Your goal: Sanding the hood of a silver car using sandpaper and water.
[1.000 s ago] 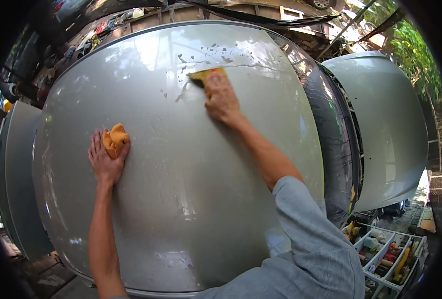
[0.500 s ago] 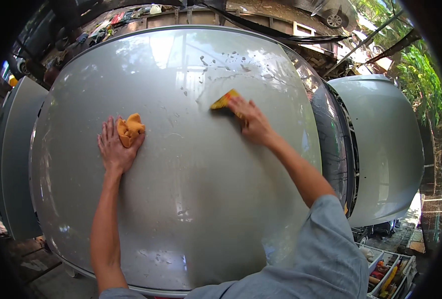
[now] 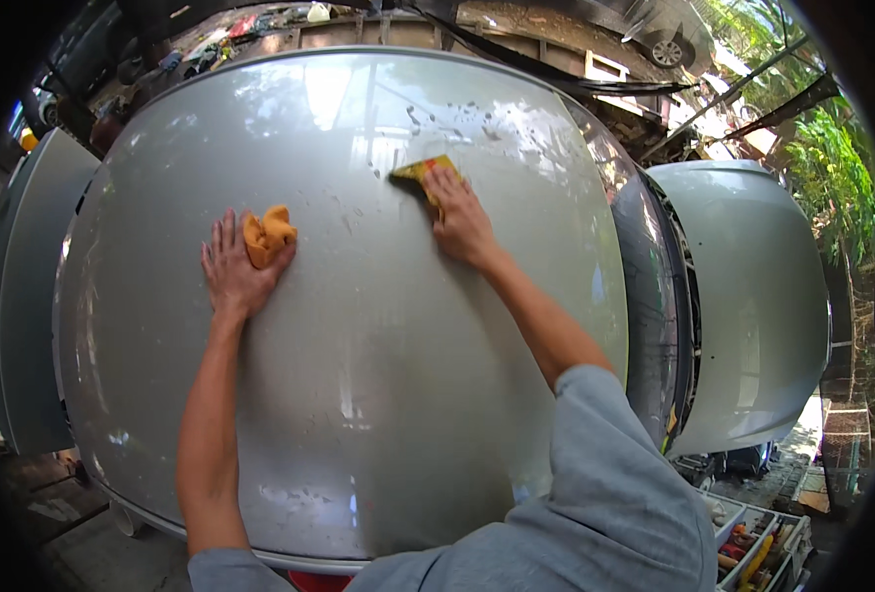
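Note:
My left hand [image 3: 236, 271] lies flat on the silver-grey car roof [image 3: 359, 335], fingers stretched out. A crumpled orange cloth [image 3: 269, 237] is held between its thumb and forefinger, resting on the paint. Farther right, my right hand [image 3: 457, 212] presses a yellow pad [image 3: 422, 169] with a red mark and a dark underside against the roof; whether it is a sponge or a wrapped block I cannot tell. Just beyond the pad, dark wet spots [image 3: 457, 120] are scattered over the roof, and faint smears show between my hands.
At the right are the windshield [image 3: 652, 286] and the car's silver hood [image 3: 753, 296]. A tray of tools [image 3: 753, 543] stands low at the right. Another car [image 3: 659, 35] and green plants [image 3: 832, 178] are at the far right. A black strip [image 3: 556, 79] hangs beyond the roof.
My right hand has slid the yellow pad left and away from me over the roof. The left hand keeps its cloth, shifting slightly in the picture as the view moves.

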Available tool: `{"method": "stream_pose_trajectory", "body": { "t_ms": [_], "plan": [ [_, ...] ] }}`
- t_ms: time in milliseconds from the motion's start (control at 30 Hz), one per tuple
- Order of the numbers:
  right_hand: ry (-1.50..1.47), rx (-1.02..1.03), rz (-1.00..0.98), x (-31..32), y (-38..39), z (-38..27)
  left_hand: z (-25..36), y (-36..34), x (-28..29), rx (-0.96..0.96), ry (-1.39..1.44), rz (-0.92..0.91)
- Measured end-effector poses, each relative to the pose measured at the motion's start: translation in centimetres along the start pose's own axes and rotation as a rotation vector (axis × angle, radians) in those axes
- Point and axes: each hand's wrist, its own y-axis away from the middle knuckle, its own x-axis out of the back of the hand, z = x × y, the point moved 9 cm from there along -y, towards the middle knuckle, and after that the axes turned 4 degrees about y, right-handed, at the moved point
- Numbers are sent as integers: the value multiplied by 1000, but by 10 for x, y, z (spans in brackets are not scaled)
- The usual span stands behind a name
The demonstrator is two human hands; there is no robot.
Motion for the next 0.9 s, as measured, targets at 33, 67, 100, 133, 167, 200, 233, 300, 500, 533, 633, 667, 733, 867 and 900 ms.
{"method": "stream_pose_trajectory", "body": {
  "t_ms": [33,67,100,133,167,200,233,300,500,533,633,667,733,867,900],
  "plan": [
    [-21,59,7,8,31,-24,-3,1,8,-1,13,33],
    [-23,46,15,12,63,-37,-5,6,9,-15,9,33],
    [16,84,-16,10,86,-51,-7,10,17,-59,60,114],
    [58,125,-42,12,91,-57,-5,10,27,-105,112,200],
    [115,61,-85,5,61,-37,10,10,32,-249,261,247],
    [109,-21,-58,8,25,-10,21,3,24,-278,263,244],
    [125,-164,-25,17,-4,25,49,-6,11,-367,293,193],
    [119,-296,-22,14,-18,30,79,-18,2,-477,399,223],
    [73,-11,-101,10,42,-39,232,-30,17,-578,854,117],
    [81,-21,-102,23,29,-36,254,-28,7,-592,882,134],
    [-126,-299,-146,23,14,-2,297,-35,-22,-484,848,50],
    [-137,-293,-158,1,27,-10,291,-38,-23,-470,840,46],
    [55,10,203,8,64,-58,285,-27,-17,-482,672,16],
    [-63,69,-198,8,5,-10,251,-18,-21,-572,861,144],
    [71,-84,-89,7,-9,36,254,-20,-44,-416,673,-131]
  ]
}}
